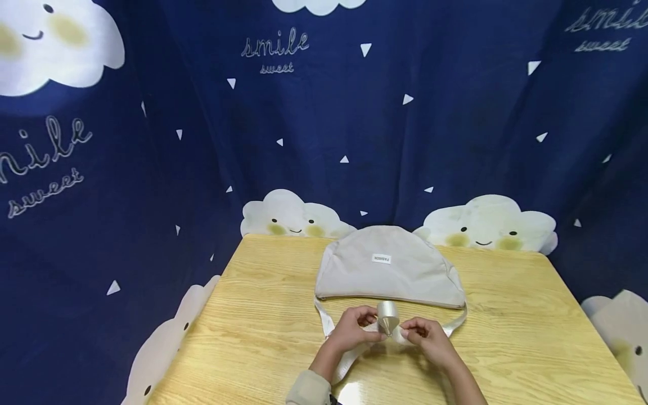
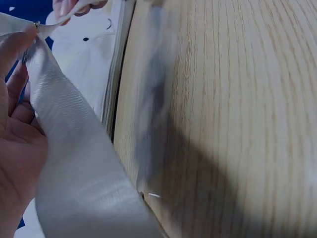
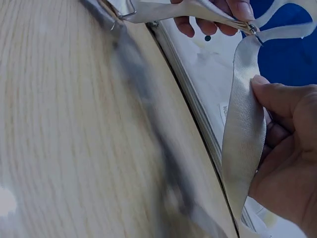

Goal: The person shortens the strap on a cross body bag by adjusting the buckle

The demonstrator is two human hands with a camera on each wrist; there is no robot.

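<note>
Two hands (image 1: 350,332) (image 1: 432,340), fingers (image 1: 412,323) pinching pale strap (image 3: 243,124), wood-grain table (image 1: 531,326), navy cloud-print curtain (image 1: 314,129) behind

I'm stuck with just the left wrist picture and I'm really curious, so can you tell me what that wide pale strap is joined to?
Observer: A bag. The head view shows the strap running from its two lower corners.
Operator: Ooh, does it have any writing on it?
Observer: Yes, the small white label on its front says FASHION, upside down in the head view.
Operator: And any words on the blue stuff behind?
Observer: The dark blue curtain says "smile sweet".
</note>
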